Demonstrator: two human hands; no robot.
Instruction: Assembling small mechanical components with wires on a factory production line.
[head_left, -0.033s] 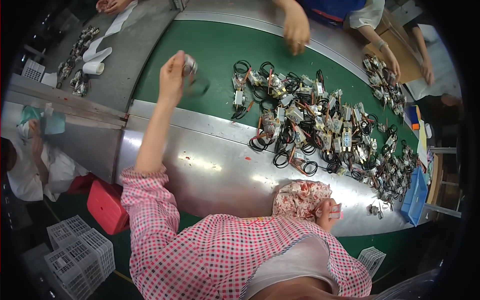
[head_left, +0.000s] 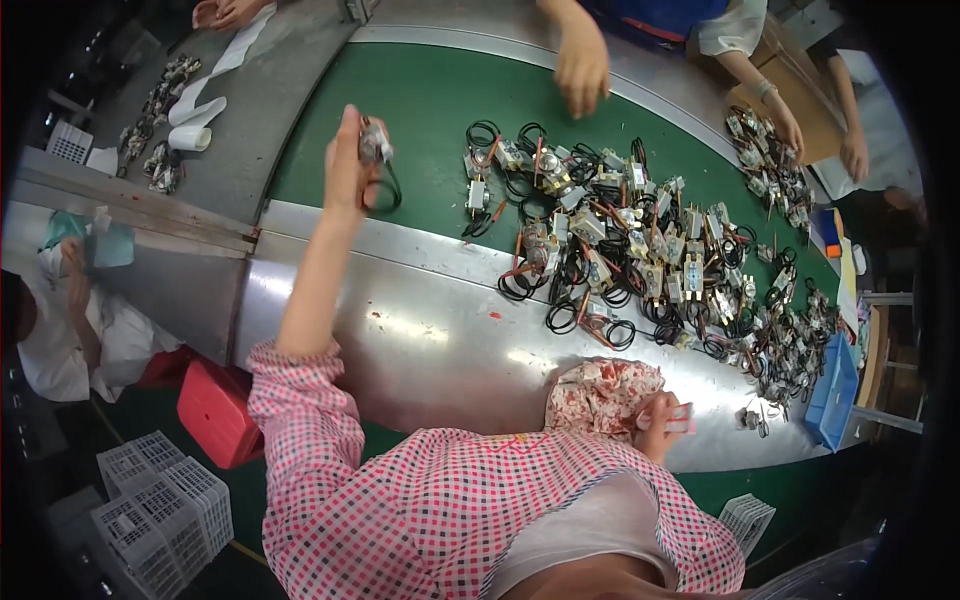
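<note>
My left hand (head_left: 345, 172) is raised over the green work surface, with its fingers closed round a small silver-and-white device with a black cable loop (head_left: 377, 150). The exact kind of this device is unclear. Close to my body at the bench's front edge, my right hand (head_left: 655, 418) grips a small flat, clear-and-pink piece (head_left: 681, 419). A red-and-white mottled bundle (head_left: 600, 392) lies beside that hand, partly behind it. Between my hands and farther off spreads a pile of similar devices with black cable loops (head_left: 600, 230).
Across the bench, a co-worker's hand (head_left: 582, 75) hovers above the green surface (head_left: 420, 85). Another person's hand (head_left: 787, 132) reaches to a smaller pile at far right. A blue tray (head_left: 832, 395) stands right, a red stool (head_left: 215, 412) and white baskets (head_left: 165, 505) lower left.
My left hand has turned slightly and come a little nearer with the device. The clear-and-pink piece in my right hand has shifted slightly right. The co-worker's hand opposite has moved slightly left and nearer.
</note>
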